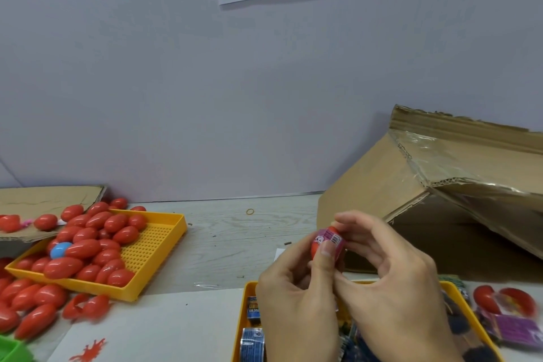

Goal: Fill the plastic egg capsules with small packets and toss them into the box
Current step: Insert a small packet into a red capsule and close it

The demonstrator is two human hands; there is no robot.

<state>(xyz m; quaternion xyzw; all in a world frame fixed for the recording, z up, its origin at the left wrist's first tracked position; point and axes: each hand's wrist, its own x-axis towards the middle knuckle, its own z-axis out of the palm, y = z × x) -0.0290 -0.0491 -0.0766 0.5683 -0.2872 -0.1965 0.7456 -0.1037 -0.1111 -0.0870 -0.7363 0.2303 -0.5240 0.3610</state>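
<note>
Both hands meet at the lower middle over a red egg capsule (316, 247) with a purple packet (331, 239) folded into it. My left hand (296, 297) grips the capsule from below, thumb pressed on the packet. My right hand (393, 276) pinches the capsule's top and the packet from the right. Beneath the hands lies a yellow tray (246, 320) of small blue and dark packets. The open cardboard box (411, 185) lies tilted on its side at the right, its mouth towards me.
A yellow perforated tray (158, 247) heaped with red capsules and one blue capsule (60, 250) sits at the left, with more red capsules (29, 306) loose around it. Open red capsule halves (502, 300) and a purple packet (517, 328) lie at the far right. A rubber band (250, 211) lies near the wall.
</note>
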